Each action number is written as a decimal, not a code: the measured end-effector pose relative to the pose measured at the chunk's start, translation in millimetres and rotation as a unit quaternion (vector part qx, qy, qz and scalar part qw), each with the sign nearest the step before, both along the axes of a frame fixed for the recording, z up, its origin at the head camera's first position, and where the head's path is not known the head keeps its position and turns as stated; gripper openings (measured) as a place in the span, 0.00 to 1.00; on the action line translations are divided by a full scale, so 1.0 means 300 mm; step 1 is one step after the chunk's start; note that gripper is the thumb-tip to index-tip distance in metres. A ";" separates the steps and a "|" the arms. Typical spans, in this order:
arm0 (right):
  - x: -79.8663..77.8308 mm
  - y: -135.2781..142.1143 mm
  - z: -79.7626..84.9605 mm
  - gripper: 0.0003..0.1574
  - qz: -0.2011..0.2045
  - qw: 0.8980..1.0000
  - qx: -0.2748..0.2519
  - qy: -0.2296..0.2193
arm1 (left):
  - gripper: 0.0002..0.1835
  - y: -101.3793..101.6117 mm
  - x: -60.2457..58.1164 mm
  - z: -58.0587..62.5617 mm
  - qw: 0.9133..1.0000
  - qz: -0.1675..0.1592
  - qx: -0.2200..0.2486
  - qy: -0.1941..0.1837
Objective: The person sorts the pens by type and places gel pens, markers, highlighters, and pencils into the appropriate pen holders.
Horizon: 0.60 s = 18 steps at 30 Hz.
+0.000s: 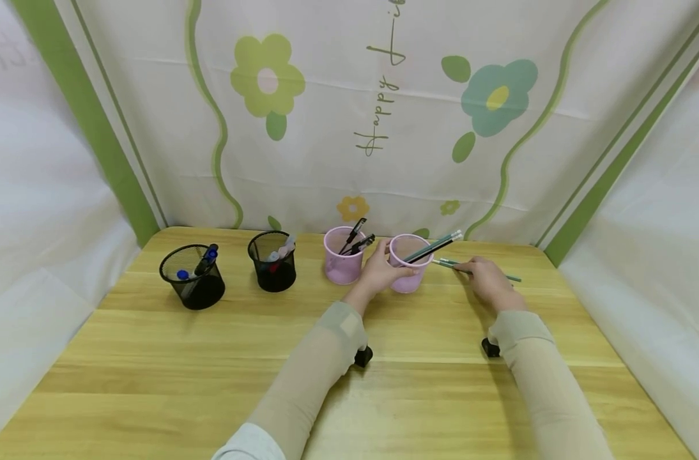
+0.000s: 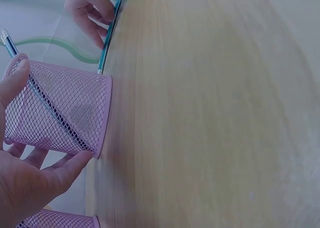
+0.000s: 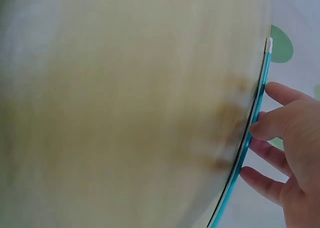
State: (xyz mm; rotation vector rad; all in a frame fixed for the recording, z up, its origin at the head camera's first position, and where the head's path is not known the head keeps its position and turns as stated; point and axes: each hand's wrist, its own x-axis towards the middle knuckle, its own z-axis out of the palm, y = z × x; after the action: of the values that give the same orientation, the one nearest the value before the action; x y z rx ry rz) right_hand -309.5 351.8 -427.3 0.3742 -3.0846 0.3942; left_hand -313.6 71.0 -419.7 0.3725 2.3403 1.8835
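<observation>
My left hand (image 1: 380,269) grips a pink mesh pen cup (image 1: 407,279), thumb on one side and fingers on the other. Pencils (image 1: 441,243) with white ends lean in that cup and stick out over its right rim. To its right, my right hand (image 1: 489,280) pinches a teal pencil (image 3: 256,107) lying on the table, with the thumb on the near side and the other fingers spread along it. A dark line runs beside that pencil; whether it is a second pencil or a shadow, I cannot tell.
Another pink cup (image 1: 342,271) with black pens stands left of the held one. Further left are a black mesh cup (image 1: 276,279) with pale items and a black mesh cup (image 1: 202,294) with blue-ended markers. A white printed curtain (image 1: 326,160) hangs behind the wooden table (image 1: 211,383).
</observation>
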 end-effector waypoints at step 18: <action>0.005 0.015 -0.004 0.29 0.016 1.000 0.009 0.011 | 0.48 0.001 0.001 -0.004 1.000 0.004 0.002 0.004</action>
State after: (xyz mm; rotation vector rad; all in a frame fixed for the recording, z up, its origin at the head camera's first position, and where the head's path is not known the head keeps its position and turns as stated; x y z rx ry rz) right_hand -308.0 356.4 -428.4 0.4270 -3.0665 0.3623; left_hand -313.4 71.2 -420.8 0.3719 2.3479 1.8929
